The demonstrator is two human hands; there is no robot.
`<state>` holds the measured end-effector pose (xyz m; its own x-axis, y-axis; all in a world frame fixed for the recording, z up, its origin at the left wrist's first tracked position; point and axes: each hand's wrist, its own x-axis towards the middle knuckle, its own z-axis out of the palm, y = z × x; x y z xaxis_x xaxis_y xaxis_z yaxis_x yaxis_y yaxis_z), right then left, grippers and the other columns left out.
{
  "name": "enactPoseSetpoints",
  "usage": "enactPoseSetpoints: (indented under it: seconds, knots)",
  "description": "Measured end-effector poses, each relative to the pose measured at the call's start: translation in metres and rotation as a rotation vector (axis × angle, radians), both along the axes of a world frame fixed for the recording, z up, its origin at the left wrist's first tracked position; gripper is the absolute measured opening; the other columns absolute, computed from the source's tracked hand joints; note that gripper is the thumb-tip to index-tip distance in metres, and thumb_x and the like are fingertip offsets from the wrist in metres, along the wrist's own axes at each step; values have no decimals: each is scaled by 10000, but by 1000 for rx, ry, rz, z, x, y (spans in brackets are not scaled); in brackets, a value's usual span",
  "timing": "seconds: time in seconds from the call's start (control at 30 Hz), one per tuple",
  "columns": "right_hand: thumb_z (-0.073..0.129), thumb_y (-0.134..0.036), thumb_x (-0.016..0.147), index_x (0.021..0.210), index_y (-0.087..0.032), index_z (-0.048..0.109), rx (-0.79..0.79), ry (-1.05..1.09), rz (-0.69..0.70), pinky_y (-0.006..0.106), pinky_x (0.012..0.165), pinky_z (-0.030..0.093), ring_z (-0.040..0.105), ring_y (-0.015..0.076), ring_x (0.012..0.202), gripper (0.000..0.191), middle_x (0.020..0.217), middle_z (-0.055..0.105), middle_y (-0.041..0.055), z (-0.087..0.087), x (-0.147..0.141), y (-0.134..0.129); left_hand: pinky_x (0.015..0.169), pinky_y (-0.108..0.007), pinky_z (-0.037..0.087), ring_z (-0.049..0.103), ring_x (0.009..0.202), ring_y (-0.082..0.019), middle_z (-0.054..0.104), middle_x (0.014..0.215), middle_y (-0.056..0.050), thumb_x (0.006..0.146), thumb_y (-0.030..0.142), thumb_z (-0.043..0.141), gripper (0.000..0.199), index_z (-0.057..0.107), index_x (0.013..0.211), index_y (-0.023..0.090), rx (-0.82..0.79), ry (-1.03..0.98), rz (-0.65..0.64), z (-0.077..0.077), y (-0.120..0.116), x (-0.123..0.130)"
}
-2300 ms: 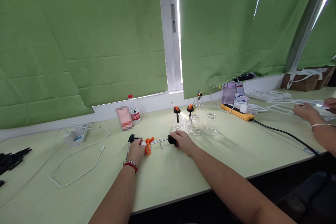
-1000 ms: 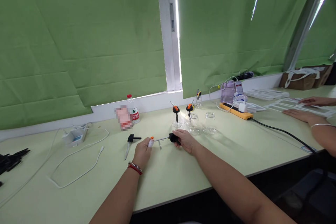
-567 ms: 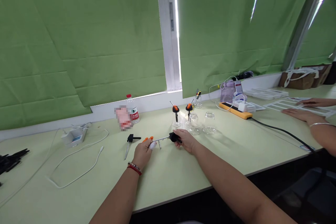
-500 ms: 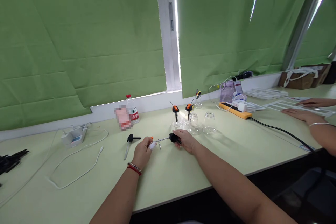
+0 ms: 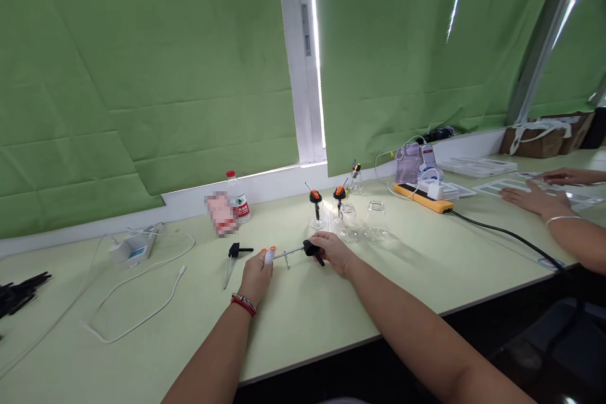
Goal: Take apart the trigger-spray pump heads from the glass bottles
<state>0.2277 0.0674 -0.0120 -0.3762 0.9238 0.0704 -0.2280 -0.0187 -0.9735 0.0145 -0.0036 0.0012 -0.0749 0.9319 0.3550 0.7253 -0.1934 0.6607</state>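
Rod [image 5: 294, 251] at lower centre of frame, between hands: left hand [image 5: 257, 274] clasps orange clip [image 5: 271, 249], right hand [image 5: 332, 254] pinches black head [image 5: 309, 247]. Seems part-assembled; upright orange-topped clamps [image 5: 315, 196] above look finished, black-headed bar [image 5: 233, 250] farther left looks unfitted.

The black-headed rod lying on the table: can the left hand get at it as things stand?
Probably yes: the black-headed rod lies beside the left hand, with nothing between them. But that hand seems to grip an orange piece, so it may have to let go first.
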Motion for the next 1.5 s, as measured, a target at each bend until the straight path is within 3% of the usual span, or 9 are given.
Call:
enactPoseSetpoints:
  seconds: [0.1, 0.23, 0.33, 0.47, 0.67, 0.93, 1.1, 1.27, 1.5]
  knots:
    - [637, -378, 681, 732, -152, 541, -7, -5, -12, 214, 398, 368, 509, 99, 428, 251, 600, 600, 13, 1, 1, 1, 502, -255, 344, 451, 480, -143, 467, 493, 8, 876, 499, 285, 471, 456, 553, 202, -15, -117, -20, -3, 1, 2]
    - [608, -412, 713, 721, -159, 514, -9, 5, -13, 220, 374, 354, 503, 102, 402, 269, 611, 598, 12, 1, 2, 1, 537, -230, 367, 487, 558, -132, 540, 628, 24, 811, 418, 446, 230, 517, 807, 199, 29, -177, -77, -2, 0, 3]
    - [592, -415, 732, 720, -162, 501, 1, 7, 3, 219, 361, 348, 504, 101, 398, 269, 641, 609, 22, 2, 2, -1, 553, -222, 363, 492, 584, -127, 540, 648, 26, 773, 341, 483, 141, 494, 756, 201, 56, -128, -89, -1, -1, 2]
    - [587, -409, 738, 723, -162, 497, -9, -1, 7, 215, 358, 357, 511, 99, 405, 263, 655, 610, 26, 5, 2, -3, 517, -214, 331, 441, 528, -112, 498, 592, 38, 773, 346, 480, 173, 478, 690, 195, 49, -83, -54, -2, 0, 0]
    - [579, -419, 747, 714, -169, 493, -19, -28, -10, 211, 335, 344, 508, 105, 394, 266, 597, 578, 12, 3, 2, -3, 528, -218, 358, 483, 560, -118, 563, 689, 15, 774, 375, 498, 188, 518, 840, 200, 79, -135, -52, -4, 1, -1]
    - [598, -413, 717, 703, -162, 516, -15, -36, -27, 211, 350, 340, 493, 96, 392, 265, 581, 579, 6, 3, 2, -2, 501, -227, 331, 471, 487, -124, 519, 538, 30, 846, 415, 386, 304, 536, 689, 202, 55, -3, 0, -1, 0, -4]
    - [624, -385, 682, 695, -162, 528, -1, 43, -162, 214, 375, 345, 468, 89, 415, 242, 570, 561, -11, 0, 2, 6, 533, -247, 347, 522, 522, -153, 566, 548, 11, 861, 381, 365, 297, 560, 719, 208, 56, 117, 87, 1, -1, -3]
    - [607, -395, 689, 672, -182, 476, -53, 150, -307, 227, 359, 317, 449, 93, 384, 251, 533, 517, -27, 0, 9, 15, 690, -267, 405, 576, 804, -179, 642, 883, -42, 754, 128, 435, 232, 629, 844, 217, 106, 322, -86, 5, 2, 14]
    - [607, -388, 691, 675, -182, 467, -67, 203, -352, 230, 353, 304, 463, 99, 387, 250, 558, 530, -13, 5, 15, 18, 650, -265, 383, 577, 763, -186, 641, 839, -47, 710, 77, 464, 247, 666, 725, 219, -74, 502, -218, 12, 24, 50]
